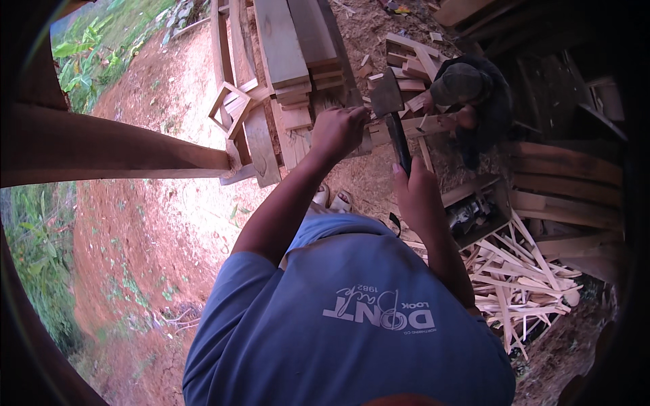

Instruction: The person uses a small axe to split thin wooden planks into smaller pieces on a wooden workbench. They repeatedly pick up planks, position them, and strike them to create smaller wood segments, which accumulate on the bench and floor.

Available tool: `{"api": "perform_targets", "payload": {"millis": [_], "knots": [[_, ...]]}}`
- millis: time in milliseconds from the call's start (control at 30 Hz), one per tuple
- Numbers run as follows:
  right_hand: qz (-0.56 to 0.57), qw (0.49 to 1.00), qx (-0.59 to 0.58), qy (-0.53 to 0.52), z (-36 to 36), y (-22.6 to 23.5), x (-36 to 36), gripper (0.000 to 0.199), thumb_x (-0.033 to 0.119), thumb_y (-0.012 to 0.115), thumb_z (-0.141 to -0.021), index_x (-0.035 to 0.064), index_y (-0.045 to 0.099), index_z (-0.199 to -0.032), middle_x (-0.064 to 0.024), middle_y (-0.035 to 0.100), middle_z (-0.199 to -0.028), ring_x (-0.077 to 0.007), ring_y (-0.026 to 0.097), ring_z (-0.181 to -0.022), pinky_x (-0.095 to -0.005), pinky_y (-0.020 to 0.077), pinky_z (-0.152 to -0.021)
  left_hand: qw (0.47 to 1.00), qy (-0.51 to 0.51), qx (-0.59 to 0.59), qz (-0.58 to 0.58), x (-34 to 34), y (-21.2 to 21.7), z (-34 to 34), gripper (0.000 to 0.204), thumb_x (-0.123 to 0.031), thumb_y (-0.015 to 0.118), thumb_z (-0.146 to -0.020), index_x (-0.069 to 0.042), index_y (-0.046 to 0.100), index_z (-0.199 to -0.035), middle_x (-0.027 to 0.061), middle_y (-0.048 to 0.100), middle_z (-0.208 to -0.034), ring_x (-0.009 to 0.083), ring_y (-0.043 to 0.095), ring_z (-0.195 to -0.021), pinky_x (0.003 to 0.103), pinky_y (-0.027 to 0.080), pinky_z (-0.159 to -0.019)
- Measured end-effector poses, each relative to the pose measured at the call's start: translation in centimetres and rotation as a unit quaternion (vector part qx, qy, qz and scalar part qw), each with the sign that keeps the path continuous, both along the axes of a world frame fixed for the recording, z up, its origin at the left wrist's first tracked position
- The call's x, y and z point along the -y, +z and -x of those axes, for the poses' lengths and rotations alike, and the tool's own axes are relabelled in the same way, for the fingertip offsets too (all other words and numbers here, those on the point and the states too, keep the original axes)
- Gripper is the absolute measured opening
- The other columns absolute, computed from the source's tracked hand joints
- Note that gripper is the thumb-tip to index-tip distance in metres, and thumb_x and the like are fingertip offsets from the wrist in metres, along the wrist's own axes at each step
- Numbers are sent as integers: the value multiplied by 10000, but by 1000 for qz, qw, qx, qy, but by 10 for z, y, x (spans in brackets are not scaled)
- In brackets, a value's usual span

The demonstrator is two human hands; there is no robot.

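Observation:
My left hand [338, 132] is closed around the near end of a pale wooden strip [423, 126] that lies across a stack of timber. My right hand [414, 188] grips the black handle of a hatchet-like tool [387, 95], whose broad grey head stands raised just above the strip, next to my left hand. Another person in a dark cap [460, 82] crouches on the far side, with one hand at the other end of the strip.
Long stacked planks [284, 47] run away ahead. A thick wooden beam [101, 154] crosses on the left over red dirt ground [156, 223]. A pile of thin offcuts [518, 277] lies on the right, beside more boards [569, 169]. My sandalled feet [332, 198] show below.

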State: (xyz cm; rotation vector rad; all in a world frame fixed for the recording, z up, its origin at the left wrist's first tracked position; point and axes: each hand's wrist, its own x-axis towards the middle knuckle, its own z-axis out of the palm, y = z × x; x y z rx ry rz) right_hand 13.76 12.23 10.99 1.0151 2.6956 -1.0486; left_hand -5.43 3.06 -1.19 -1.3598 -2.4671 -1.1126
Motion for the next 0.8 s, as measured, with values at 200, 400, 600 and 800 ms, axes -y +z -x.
{"api": "perform_targets", "payload": {"millis": [200,400,600,800], "knots": [[3,997,-78,6,0,23,0,269,220,610,-1072,-42,549,-1053,-320,672,-860,-543,677,-905,-585,511,-733,1000,13,12,14,2,4,0,102,-218,716,-931,-183,785,-996,97,749,-762,360,718,-675,484,574,-632],[22,998,-57,7,-9,-11,-4,302,248,620,-1079,-35,560,-996,-266,625,-784,-512,654,-818,-514,477,-676,994,-105,6,-4,8,17,10,191,-207,700,-926,-139,753,-1097,116,781,-939,341,753,-825,466,596,-706],[38,997,-69,1,-13,-11,-8,307,259,614,-1077,-34,559,-1001,-271,624,-789,-519,649,-825,-520,477,-684,982,-157,31,98,22,7,14,257,-212,699,-933,-164,717,-1184,106,775,-1085,335,762,-881,463,613,-699],[24,998,-53,22,-15,-7,-12,313,254,612,-1073,-50,553,-1027,-316,650,-814,-547,670,-876,-569,497,-706,989,-126,-5,72,29,-3,21,409,-270,675,-975,-214,679,-1380,38,716,-1379,305,774,-886,444,619,-701]]}}
